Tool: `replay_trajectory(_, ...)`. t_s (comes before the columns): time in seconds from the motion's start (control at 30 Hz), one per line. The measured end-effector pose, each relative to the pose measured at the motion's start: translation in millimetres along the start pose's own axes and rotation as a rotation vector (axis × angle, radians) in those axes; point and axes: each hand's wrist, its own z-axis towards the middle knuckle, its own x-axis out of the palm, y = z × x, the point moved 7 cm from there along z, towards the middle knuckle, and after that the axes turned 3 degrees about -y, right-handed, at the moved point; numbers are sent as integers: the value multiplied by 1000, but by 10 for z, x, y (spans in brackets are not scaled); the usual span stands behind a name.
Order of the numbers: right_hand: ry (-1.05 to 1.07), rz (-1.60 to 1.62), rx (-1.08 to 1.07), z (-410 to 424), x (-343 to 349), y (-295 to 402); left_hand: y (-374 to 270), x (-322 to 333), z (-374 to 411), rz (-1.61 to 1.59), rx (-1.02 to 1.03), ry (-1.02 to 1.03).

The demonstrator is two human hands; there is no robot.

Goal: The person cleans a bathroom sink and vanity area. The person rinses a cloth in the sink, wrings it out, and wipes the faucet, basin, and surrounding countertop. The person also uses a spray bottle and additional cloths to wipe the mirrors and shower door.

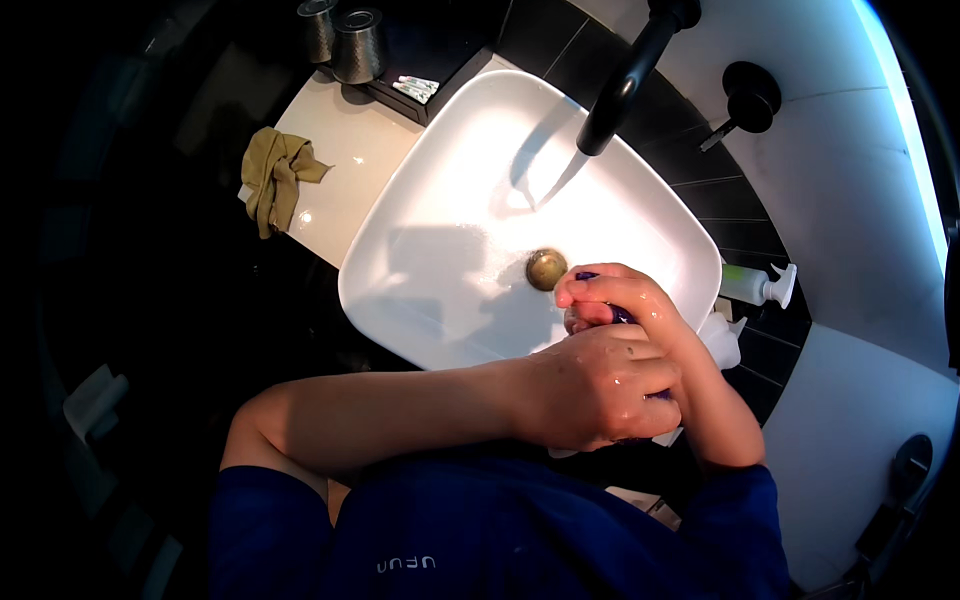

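Observation:
A wet, dark purple cloth [622, 315] is bunched between my two hands over the near right side of a white washbasin [375, 277]. My left hand [619, 382] grips its lower part, knuckles up, and a bit of purple shows between the fingers. Just beyond it, my right hand [619, 292] curls around the upper part, with its fingers toward the basin's middle. Both hands are wet, and they hide most of the cloth. Water runs from a black wall spout [619, 94] into the basin. The round, brass-coloured drain plug [546, 269] lies beside my right fingertips.
A crumpled mustard-yellow cloth [277, 176] lies on the pale counter [352, 161] at left. Behind it are metal tumblers [358, 49] and a black tray [405, 105] with small packets [416, 88]. A pump bottle [754, 285] stands right of the basin, below a black tap handle [750, 97].

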Motion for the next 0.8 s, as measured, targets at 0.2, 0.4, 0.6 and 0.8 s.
replay_trajectory(0.2, 163, -462, 162, 405, 54, -172, 303, 503, -275, 197, 23, 358)
replay_trajectory(0.4, 88, -928, 72, 826, -103, -488, 676, 1003, -710, 317, -51, 784)
replay_trajectory(0.6, 10, -702, 140, 1123, -464, -773, 867, 906, -820, 123, -262, 619)
replay_trajectory(0.8, -337, -135, -279, 476, -730, -48, 761, -873, -1278, -308, -944, -920)
